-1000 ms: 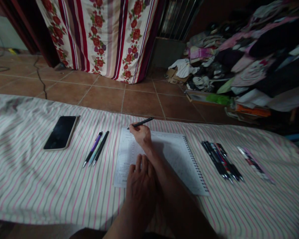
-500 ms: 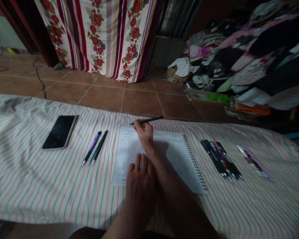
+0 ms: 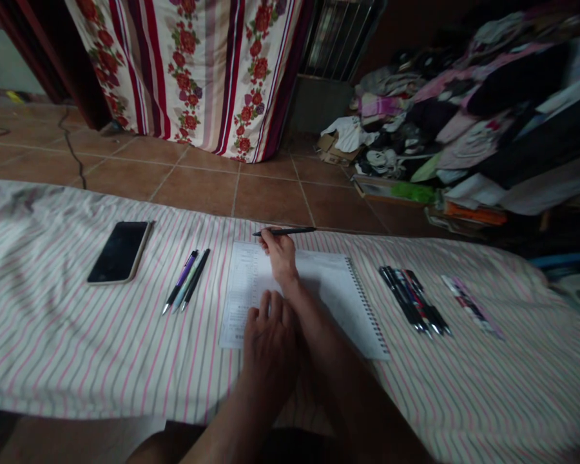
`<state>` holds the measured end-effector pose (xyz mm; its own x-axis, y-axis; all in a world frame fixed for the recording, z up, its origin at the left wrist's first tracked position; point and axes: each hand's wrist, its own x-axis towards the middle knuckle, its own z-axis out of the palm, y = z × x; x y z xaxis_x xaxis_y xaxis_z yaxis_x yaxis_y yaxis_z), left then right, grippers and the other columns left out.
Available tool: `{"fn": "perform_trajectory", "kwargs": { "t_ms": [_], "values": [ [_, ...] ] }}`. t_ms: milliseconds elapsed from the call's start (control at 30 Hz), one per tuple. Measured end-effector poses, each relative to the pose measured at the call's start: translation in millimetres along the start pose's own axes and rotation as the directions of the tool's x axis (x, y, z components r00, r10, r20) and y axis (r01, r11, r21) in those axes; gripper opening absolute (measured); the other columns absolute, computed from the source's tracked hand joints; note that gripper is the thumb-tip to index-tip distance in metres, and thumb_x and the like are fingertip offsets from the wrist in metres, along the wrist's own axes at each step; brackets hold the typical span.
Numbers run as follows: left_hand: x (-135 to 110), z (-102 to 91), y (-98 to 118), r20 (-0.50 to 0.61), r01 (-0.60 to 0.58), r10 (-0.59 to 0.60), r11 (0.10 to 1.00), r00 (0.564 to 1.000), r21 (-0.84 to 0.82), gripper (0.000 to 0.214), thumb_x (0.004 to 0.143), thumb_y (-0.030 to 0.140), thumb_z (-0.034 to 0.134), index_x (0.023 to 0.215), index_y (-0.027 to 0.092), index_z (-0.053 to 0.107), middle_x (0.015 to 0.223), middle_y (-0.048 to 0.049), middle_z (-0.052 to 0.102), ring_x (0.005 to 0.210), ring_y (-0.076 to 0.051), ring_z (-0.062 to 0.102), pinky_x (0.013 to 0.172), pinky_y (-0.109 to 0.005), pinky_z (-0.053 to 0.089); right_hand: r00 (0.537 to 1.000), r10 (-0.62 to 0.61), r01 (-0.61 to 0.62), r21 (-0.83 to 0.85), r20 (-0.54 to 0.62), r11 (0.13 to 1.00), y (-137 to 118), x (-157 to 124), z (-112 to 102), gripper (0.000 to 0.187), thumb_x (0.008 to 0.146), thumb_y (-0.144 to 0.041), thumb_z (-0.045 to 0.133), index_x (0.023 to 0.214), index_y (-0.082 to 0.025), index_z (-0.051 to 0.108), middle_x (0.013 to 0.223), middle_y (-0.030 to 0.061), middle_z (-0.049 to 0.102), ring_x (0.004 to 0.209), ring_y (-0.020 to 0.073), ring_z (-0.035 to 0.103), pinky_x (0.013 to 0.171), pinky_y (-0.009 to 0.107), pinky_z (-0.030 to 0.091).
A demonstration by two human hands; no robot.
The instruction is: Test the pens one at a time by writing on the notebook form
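My right hand (image 3: 281,254) is closed around a dark pen (image 3: 294,231) at the far edge of a spiral notebook (image 3: 341,274). The pen lies nearly level, with one end pointing left and the other right. My left hand (image 3: 269,332) rests flat, palm down, on the near part of the notebook, its fingers a little apart. It lies against my right forearm. A printed sheet (image 3: 236,303) shows along the notebook's left side. My arms cover much of the lower page, and its writing is too faint to read.
A smartphone (image 3: 120,251) and three pens (image 3: 187,280) lie to the left on a striped cloth (image 3: 125,361). Right of the notebook are a row of several pens (image 3: 413,299) and another small group (image 3: 471,306). Beyond are a floral curtain (image 3: 188,71) and heaped clothes (image 3: 444,109).
The pen in my right hand has tipped closer to level. My left hand stays on the notebook. The whole view has shifted slightly.
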<state>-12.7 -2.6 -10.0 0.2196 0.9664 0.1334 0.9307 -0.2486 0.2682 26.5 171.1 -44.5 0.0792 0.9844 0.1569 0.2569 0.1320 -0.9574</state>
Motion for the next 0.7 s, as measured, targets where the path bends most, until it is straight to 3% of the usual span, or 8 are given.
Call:
{"fn": "perform_trajectory", "kwargs": {
  "t_ms": [167,333,600,700],
  "values": [
    [-1.0,-1.8,-1.8,0.009,0.006,-0.006,1.0,1.0,-0.007,0.038,0.083,0.009,0.038,0.119,0.009,0.05,0.13,-0.0148,0.052,0.125,-0.03,0.042,0.086,-0.043,0.044,0.997,0.051,-0.062,0.181,0.061,0.982,-15.2,-0.4,-5.7,0.03,0.069,-0.047,0.058,0.07,-0.018,0.063,0.062,0.0015,0.065,0.054,0.0111,0.056,0.047,0.02,0.04],
    [-1.6,-4.3,-2.0,-0.003,0.002,-0.002,1.0,1.0,0.003,0.033,0.083,0.009,0.038,0.113,0.009,0.052,0.127,-0.0152,0.053,0.122,-0.029,0.043,0.084,-0.042,0.045,0.99,0.12,-0.138,0.309,0.077,0.941,-33.2,-11.5,-24.6,0.028,0.062,-0.043,0.064,0.068,-0.016,0.062,0.056,0.0002,0.062,0.047,0.0082,0.049,0.042,0.02,0.035],
    [2.9,-6.1,1.0,-0.049,0.034,-0.034,0.999,0.998,0.012,0.02,0.084,0.011,0.041,0.097,0.015,0.056,0.107,-0.0108,0.06,0.103,-0.026,0.052,0.074,-0.039,0.045,0.966,0.202,-0.23,0.183,0.162,0.956,-58.5,-61.2,-67.0,0.029,0.063,-0.042,0.066,0.072,-0.014,0.06,0.058,0.0011,0.062,0.049,0.0081,0.049,0.043,0.019,0.034],
    [3.7,-5.4,0.6,-0.071,0.032,-0.031,0.999,0.997,0.011,0.017,0.085,0.013,0.041,0.095,0.016,0.056,0.104,-0.0098,0.06,0.099,-0.026,0.052,0.073,-0.039,0.044,0.97,0.213,-0.23,0.15,0.121,0.962,-62.4,-82.9,-83.5,0.027,0.066,-0.041,0.064,0.072,-0.015,0.058,0.054,-0.0015,0.057,0.047,0.0074,0.045,0.042,0.019,0.032]
  ]
}}
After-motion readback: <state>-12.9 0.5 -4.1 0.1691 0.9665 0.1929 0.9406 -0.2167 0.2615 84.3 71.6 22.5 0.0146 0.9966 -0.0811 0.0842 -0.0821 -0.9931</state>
